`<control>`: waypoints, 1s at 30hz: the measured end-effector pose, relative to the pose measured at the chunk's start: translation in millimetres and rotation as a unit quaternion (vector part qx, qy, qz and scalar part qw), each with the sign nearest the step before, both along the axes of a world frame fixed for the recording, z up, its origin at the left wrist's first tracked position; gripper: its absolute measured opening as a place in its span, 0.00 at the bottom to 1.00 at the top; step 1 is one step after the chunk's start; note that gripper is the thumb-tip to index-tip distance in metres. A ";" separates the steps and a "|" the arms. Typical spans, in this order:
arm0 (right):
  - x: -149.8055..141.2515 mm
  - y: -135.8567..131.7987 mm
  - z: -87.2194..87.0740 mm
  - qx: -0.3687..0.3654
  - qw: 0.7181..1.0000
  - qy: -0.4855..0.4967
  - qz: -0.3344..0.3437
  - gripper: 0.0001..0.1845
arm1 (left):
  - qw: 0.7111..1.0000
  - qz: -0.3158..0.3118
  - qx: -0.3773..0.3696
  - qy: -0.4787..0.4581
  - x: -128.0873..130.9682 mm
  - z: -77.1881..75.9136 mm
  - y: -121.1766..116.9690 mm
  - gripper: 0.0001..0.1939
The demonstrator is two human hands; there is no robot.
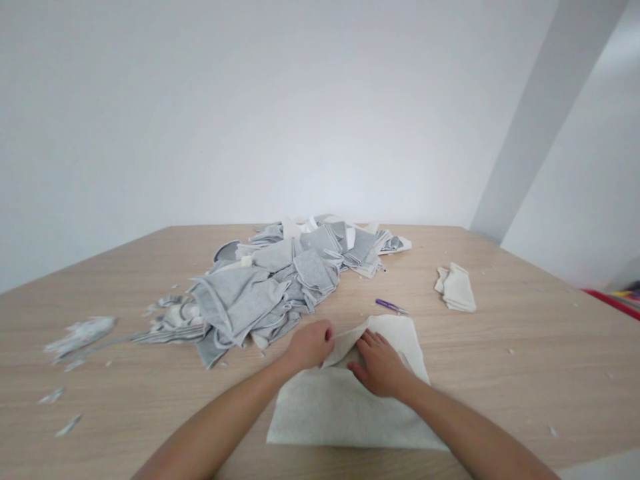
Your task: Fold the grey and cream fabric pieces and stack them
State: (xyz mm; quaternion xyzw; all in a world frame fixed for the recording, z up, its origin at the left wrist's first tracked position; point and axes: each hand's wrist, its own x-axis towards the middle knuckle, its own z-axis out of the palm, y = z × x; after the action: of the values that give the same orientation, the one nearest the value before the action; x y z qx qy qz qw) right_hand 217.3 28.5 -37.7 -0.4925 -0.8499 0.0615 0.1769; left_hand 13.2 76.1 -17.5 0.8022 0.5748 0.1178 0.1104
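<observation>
A cream piece of cloth (345,413) lies spread on the table in front of me, its far part lifted and folded. My left hand (311,345) is closed in a pinch on the cloth's raised left edge. Flat on the cloth, under the raised flap, rests my right hand (379,363) with its fingers stretched out. Just beyond the cloth lies a purple seam ripper or similar slim tool (391,306) with a pale metal tip. What lies beneath the flap is partly hidden by my hands.
A large heap of grey and white fabric pieces (270,280) covers the table's middle back and left. Striped fabric (175,320) and white scraps (83,335) lie at left. A small folded cream cloth (459,288) sits at right. Behind the wooden table (525,353) rises a white wall (320,107).
</observation>
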 end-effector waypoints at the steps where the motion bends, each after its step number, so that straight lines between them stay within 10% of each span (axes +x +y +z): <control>1: -0.2 0.0 0.1 0.000 1.000 -0.001 0.000 0.28 | 1.000 -0.005 0.001 0.002 -0.4 0.3 -0.5 0.12; 11: 8.8 9.0 16.6 -0.010 0.996 -0.083 -0.029 0.17 | 0.999 0.004 0.043 0.010 7.0 0.1 -2.7 0.05; 18: 58.5 78.0 47.0 0.032 0.977 -0.110 -0.181 0.20 | 0.991 -0.039 0.102 -0.075 12.8 15.3 -16.0 0.05; 30: 84.4 135.6 19.3 -0.075 0.952 -0.190 -0.226 0.18 | 0.978 -0.121 0.049 -0.162 19.6 16.5 -38.9 0.16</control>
State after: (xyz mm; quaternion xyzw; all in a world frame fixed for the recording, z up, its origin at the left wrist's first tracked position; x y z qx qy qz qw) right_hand 301.7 164.1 -18.4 -0.6860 -0.7273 -0.0116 -0.0164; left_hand 32.7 37.2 -0.9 0.8408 0.4412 0.2596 0.1759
